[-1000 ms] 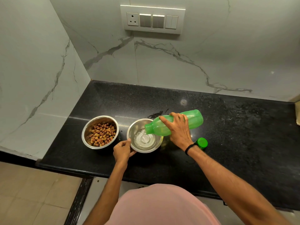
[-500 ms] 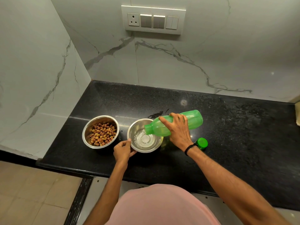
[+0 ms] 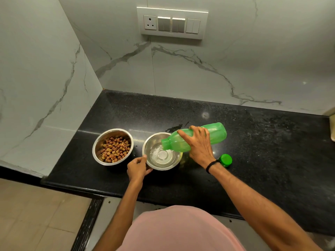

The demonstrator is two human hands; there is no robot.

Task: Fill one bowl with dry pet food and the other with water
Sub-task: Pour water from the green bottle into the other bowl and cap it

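Nearest the camera: pink shirt [image 3: 181,230], both forearms reaching out over the black counter [image 3: 272,160]. Left hand [image 3: 137,168] curled closed on the near-left rim of the water bowl [image 3: 154,164], thumb on the lip, steadying it. Right hand [image 3: 198,145] wrapped firmly around the middle of the green bottle [image 3: 215,133]; black band on that wrist. Bottle tipped close to horizontal, open mouth over the bowl's far-right rim, water running into it. Bowl holds a shallow pool, with ripples where the stream lands; level looks well below the rim, so filling is judged partial. Green cap [image 3: 225,159] lies on the counter just right of the wrist, off the bottle. Left of the water bowl, just beside it and not touching, the food bowl [image 3: 101,142] holds brown and tan kibble [image 3: 115,150], heaped to perhaps half depth; food step judged done. A small wet patch on the counter behind the water bowl. Far: marble wall with switch panel [image 3: 172,23]. Remaining, by judgement: finish pour, right the bottle, recap.
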